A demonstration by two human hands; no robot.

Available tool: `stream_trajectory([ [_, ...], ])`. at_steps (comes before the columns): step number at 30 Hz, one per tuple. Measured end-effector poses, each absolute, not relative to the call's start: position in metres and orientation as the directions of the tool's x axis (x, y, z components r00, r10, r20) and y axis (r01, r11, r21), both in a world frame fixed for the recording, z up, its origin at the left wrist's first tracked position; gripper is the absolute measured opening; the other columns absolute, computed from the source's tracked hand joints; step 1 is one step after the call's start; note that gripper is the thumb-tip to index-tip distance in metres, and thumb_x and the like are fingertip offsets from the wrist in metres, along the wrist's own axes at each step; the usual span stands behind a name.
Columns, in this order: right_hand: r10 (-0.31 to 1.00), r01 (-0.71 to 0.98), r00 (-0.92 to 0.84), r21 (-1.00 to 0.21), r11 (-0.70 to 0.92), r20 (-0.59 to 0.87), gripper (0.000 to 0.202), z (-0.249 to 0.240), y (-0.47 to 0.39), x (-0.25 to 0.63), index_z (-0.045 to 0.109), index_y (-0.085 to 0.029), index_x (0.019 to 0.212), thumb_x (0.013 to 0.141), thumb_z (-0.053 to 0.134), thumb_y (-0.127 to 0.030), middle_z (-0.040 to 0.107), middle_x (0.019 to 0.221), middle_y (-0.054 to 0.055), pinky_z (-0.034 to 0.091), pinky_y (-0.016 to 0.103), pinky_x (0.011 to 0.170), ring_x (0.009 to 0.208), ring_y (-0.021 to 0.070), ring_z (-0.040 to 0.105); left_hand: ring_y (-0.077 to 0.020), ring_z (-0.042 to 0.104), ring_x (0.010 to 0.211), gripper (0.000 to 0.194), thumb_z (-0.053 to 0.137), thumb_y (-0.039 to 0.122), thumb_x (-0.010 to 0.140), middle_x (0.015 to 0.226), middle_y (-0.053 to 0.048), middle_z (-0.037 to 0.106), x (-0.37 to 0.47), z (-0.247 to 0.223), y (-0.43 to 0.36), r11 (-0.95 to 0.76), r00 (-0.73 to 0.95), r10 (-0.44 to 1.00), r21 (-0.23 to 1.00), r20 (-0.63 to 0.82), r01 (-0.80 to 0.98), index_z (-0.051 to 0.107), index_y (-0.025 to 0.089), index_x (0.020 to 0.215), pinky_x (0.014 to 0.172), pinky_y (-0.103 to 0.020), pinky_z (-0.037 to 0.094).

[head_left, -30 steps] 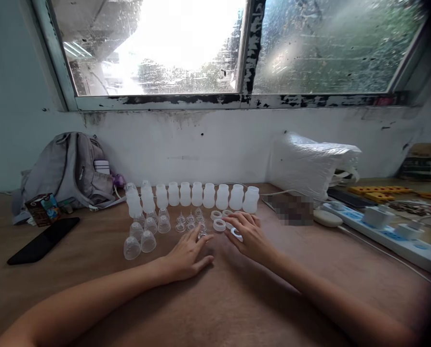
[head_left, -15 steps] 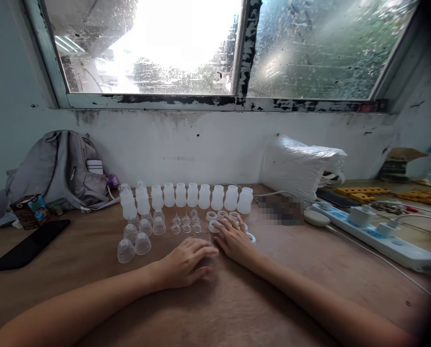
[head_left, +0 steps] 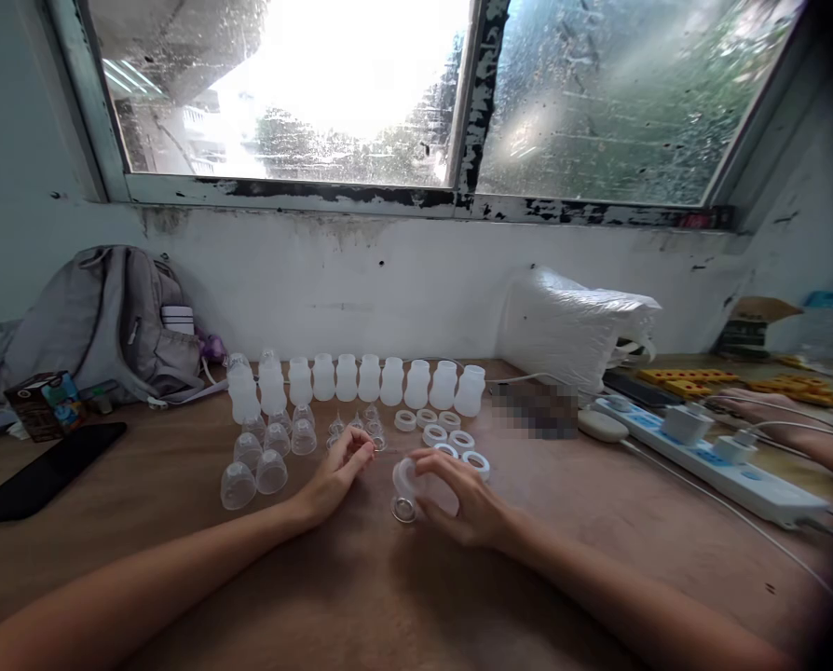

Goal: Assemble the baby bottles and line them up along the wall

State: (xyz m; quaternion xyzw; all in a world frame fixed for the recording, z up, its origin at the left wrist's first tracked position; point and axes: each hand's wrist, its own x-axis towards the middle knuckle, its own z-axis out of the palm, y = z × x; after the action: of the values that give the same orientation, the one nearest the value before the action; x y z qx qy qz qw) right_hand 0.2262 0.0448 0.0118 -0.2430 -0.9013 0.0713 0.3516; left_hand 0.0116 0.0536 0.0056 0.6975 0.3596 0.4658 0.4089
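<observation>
My right hand pinches a white bottle ring, tilted on edge. Just below it, a clear bottle nipple stands on the table; I cannot tell whether the two touch. My left hand is closed, its fingertips together beside a group of clear nipples, some partly behind it; anything in its fingers is hidden. More white rings lie beyond my right hand. Clear dome caps stand to the left. Behind runs a row of frosted bottles, the two leftmost topped with clear caps.
At the left are a grey backpack, a small carton and a black phone. A white plastic package stands by the wall. A power strip with cables lies right, near another person's hand and yellow parts.
My right hand has drawn back toward me from the rings and holds one. A nipple now stands in front of it. My left hand has moved left and its fingers have closed. Another person's hand has appeared at right.
</observation>
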Motion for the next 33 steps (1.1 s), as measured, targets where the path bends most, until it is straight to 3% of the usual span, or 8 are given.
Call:
stream_trajectory([
  [4,0.491,0.437,-0.715,-0.23,0.87,0.498,0.033,0.009,0.04,0.22,0.043,-0.018,0.101,0.069,0.052,-0.017,0.057,0.09,0.008,0.043,0.031,0.072,0.078,0.019,0.054,-0.0155,0.049,0.084,0.023,0.041,0.039,0.085,0.087,-0.003,0.051,0.012,-0.002,0.063,-0.305,0.336,0.904,0.95,0.265,0.071,0.049,0.018,0.089,0.072,-0.026,0.041],
  [14,0.539,0.501,-0.776,-0.198,0.842,0.329,0.028,0.013,0.044,0.221,0.048,-0.017,0.092,0.065,0.055,-0.021,0.054,0.082,0.005,0.04,0.029,0.068,0.074,0.0183,0.05,-0.0153,0.05,0.083,0.021,0.053,0.035,0.078,0.085,-0.002,0.054,0.015,0.006,0.055,-0.358,0.409,0.877,0.911,0.253,0.205,0.054,0.016,0.088,0.075,-0.026,0.04],
  [21,0.619,0.495,-0.675,-0.375,0.784,0.402,0.01,0.009,0.048,0.22,0.049,-0.019,0.085,0.084,0.043,-0.026,0.055,0.074,0.003,0.04,0.027,0.065,0.069,0.0154,0.05,-0.0139,0.052,0.079,0.016,0.056,0.029,0.077,0.083,-0.002,0.055,0.014,0.004,0.056,-0.387,0.462,0.848,0.9,0.262,0.2,0.053,0.016,0.086,0.072,-0.025,0.042],
  [30,0.641,0.398,-0.518,-0.504,0.766,0.566,0.009,0.007,0.04,0.211,0.048,-0.019,0.082,0.085,0.041,-0.023,0.053,0.078,0.003,0.042,0.027,0.066,0.07,0.014,0.051,-0.0157,0.05,0.09,0.043,0.067,0.033,0.068,0.102,-0.005,0.051,0.012,0.008,0.05,-0.513,0.655,0.699,0.839,0.285,0.183,0.047,0.018,0.103,0.079,-0.028,0.042],
  [33,0.65,0.39,-0.517,-0.522,0.758,0.557,0.009,0.008,0.036,0.208,0.049,-0.018,0.083,0.084,0.043,-0.024,0.052,0.075,0.002,0.041,0.026,0.062,0.066,0.0131,0.05,-0.0154,0.05,0.088,0.038,0.066,0.03,0.069,0.099,-0.004,0.052,0.012,0.01,0.048,-0.537,0.664,0.686,0.823,0.298,0.185,0.049,0.018,0.101,0.08,-0.027,0.042],
])
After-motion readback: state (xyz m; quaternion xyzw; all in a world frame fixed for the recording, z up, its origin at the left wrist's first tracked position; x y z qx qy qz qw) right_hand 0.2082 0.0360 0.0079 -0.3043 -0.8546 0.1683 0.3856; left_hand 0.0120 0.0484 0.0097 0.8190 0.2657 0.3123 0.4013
